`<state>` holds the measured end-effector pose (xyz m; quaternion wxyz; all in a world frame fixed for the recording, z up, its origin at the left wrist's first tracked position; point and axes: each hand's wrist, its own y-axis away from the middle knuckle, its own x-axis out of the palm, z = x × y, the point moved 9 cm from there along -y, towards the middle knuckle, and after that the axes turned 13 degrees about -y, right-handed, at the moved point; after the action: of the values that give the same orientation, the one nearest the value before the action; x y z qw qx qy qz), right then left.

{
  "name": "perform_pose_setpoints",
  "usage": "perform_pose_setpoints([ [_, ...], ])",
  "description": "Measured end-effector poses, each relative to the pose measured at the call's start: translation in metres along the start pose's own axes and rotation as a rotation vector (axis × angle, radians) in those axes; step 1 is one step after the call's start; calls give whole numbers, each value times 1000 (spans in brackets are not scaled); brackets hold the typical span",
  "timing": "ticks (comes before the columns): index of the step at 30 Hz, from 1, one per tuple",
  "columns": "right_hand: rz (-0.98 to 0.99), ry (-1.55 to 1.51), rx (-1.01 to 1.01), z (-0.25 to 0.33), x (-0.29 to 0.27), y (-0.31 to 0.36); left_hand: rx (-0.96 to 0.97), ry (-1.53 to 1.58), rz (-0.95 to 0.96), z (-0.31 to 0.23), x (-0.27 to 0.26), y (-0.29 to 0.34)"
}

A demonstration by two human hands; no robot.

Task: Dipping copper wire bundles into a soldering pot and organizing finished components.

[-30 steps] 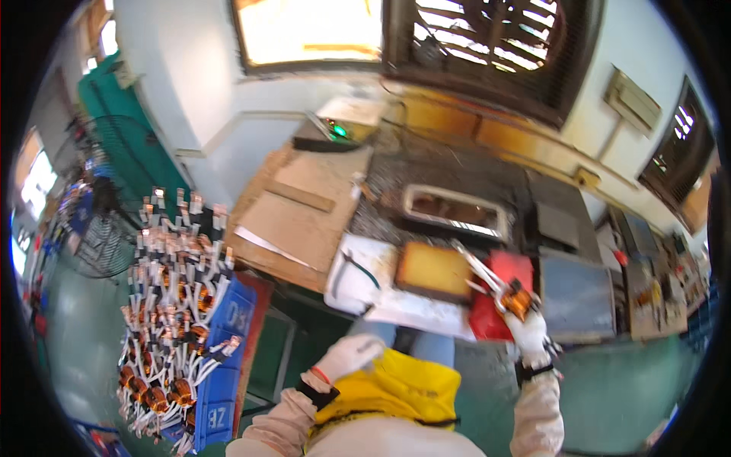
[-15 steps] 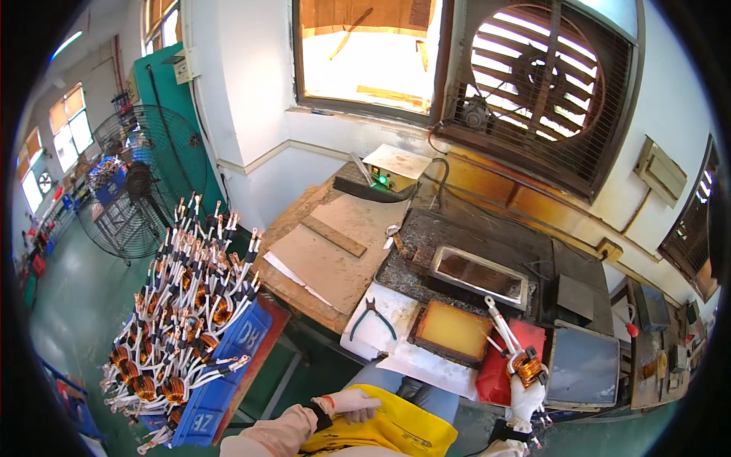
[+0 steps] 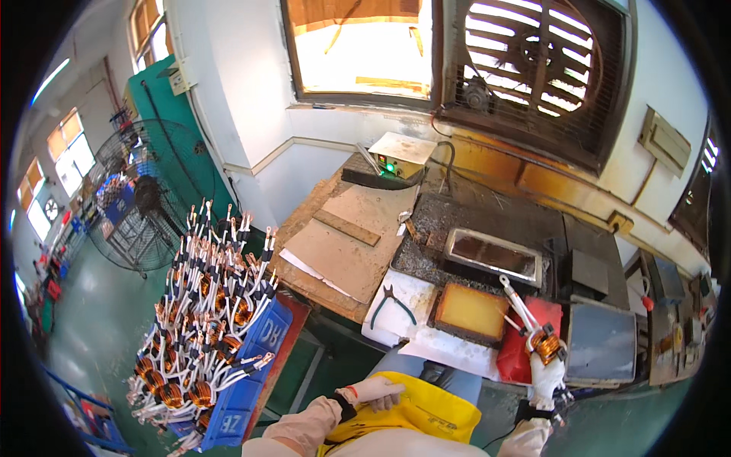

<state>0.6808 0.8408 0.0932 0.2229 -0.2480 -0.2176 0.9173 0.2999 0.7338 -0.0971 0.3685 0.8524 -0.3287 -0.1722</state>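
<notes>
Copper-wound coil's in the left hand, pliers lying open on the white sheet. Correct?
Wrong hand: the head view shows the copper-wound coil in the right hand; the left hand is at the yellow cloth. The pliers do lie open on the white sheet.

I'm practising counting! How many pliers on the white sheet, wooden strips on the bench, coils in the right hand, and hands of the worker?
Pliers: 1
Wooden strip: 1
Held coil: 1
Hands (left hand, right hand): 2
Total: 5

Brightly lit by daylight; window (image 3: 369,57) burnt to white (gaps around exhaust fan (image 3: 537,52) likewise); green floor (image 3: 95,305) streaked by glare; straight edges bent, corners blackened.
</notes>
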Motion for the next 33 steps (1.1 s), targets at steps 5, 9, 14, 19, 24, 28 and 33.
perform_pose_setpoints([
  [5, 21, 53, 74, -4, 1, -2, 6, 39, -102, -8, -2, 9],
  [9, 56, 71, 105, -6, 0, -5, -4, 4, -141, -8, 4, 14],
  [14, 56, 126, 77, -5, 8, -1, 559, -603, -616, -62, -39, 81],
  [19, 80, -99, 37, -15, -1, 1, 570, -595, -1620, -93, -169, 211],
  [24, 114, -6, 36, -34, 4, -2, -55, -965, -2146, -78, -232, 299],
  [28, 107, -7, 21, -27, 6, -3, -440, -896, -2065, -5, -287, 289],
  [33, 109, 74, 89, -20, 0, -2, -410, -935, -2160, 12, -284, 250],
])
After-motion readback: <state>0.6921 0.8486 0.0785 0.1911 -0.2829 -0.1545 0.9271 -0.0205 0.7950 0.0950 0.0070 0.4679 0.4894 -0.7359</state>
